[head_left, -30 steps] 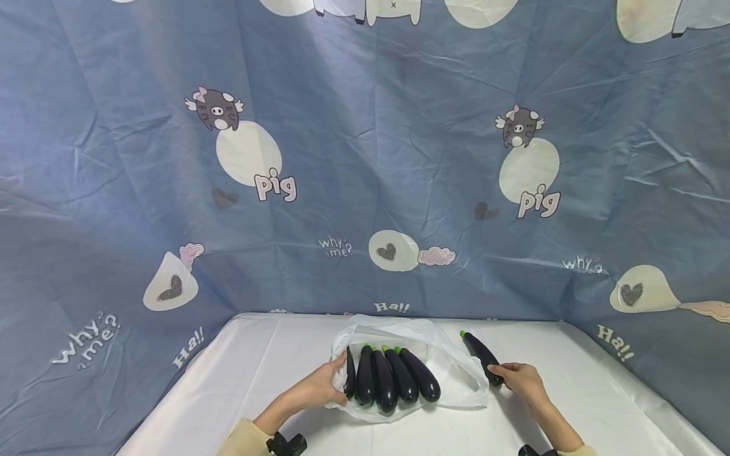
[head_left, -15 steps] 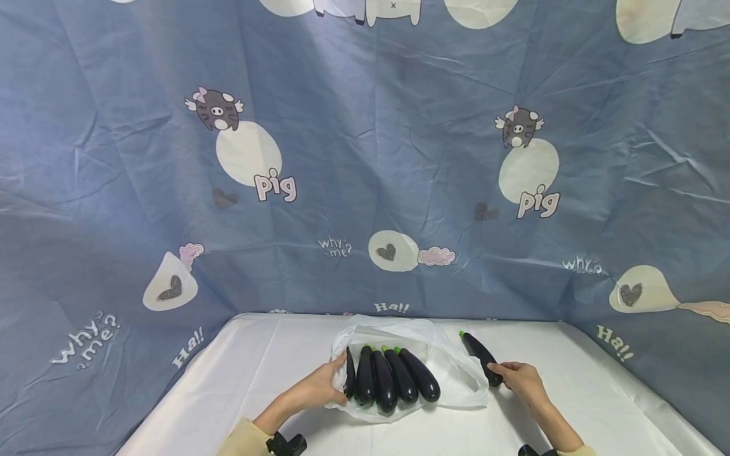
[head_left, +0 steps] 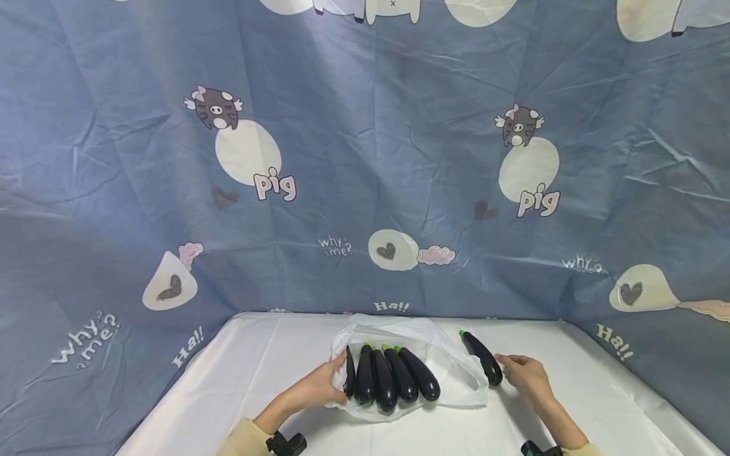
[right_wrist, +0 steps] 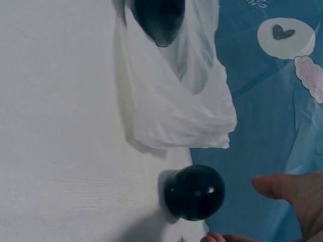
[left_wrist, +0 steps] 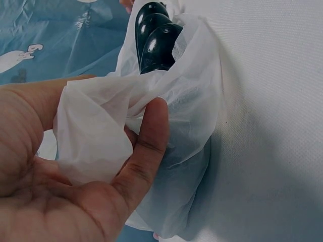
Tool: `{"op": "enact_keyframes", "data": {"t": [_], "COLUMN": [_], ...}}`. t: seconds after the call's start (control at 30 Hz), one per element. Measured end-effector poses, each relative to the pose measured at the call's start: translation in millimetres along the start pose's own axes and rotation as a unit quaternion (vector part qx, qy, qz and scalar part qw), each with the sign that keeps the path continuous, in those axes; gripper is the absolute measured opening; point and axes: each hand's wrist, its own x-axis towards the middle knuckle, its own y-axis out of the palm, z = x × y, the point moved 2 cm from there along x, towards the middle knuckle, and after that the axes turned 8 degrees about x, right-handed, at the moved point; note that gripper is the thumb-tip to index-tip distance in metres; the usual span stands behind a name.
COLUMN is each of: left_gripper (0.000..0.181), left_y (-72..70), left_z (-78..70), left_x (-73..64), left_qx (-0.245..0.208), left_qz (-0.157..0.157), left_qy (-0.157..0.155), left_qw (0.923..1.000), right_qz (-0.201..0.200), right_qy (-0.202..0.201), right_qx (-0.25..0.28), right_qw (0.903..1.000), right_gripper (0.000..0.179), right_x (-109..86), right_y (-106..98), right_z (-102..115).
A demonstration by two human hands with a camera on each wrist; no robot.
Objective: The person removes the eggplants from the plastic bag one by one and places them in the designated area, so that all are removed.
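Head view: lone eggplant (head_left: pixel 482 358) just left of parted right hand (head_left: pixel 527 376); left hand (head_left: pixel 324 384) pinches bag (head_left: pixel 454 379).

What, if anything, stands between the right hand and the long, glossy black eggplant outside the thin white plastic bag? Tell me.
Nothing visible. The right hand is close beside the eggplant, near its rounded end; the thin white plastic bag lies on the opposite side, out of that path.

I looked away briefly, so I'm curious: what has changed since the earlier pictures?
The right hand has let go of the long, glossy black, green-stemmed eggplant and moved slightly right, away from it. That eggplant stayed put; the left hand still grips the thin white plastic bag holding the other dark eggplants.
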Motion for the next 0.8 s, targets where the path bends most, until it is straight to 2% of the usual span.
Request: {"op": "enact_keyframes", "data": {"t": [0.27, 0.8], "left_gripper": [0.101, 0.102], "left_y": [0.4, 0.0], "left_z": [0.4, -1.3], "left_x": [0.5, -0.3], "left_qx": [0.0, 0.001], "left_qz": [-0.003, 0.002], "left_qy": [0.001, -0.005], "left_qw": [1.0, 1.0], "right_qz": [-0.017, -0.011], "right_qy": [-0.011, -0.014], "right_qx": [0.014, 0.033], "right_qw": [0.9997, 0.9993], "right_gripper": [0.074, 0.086], "right_x": [-6.8, -15.5], "right_y": [-4.5, -0.8], "right_z": [13.3, 27.3]}}
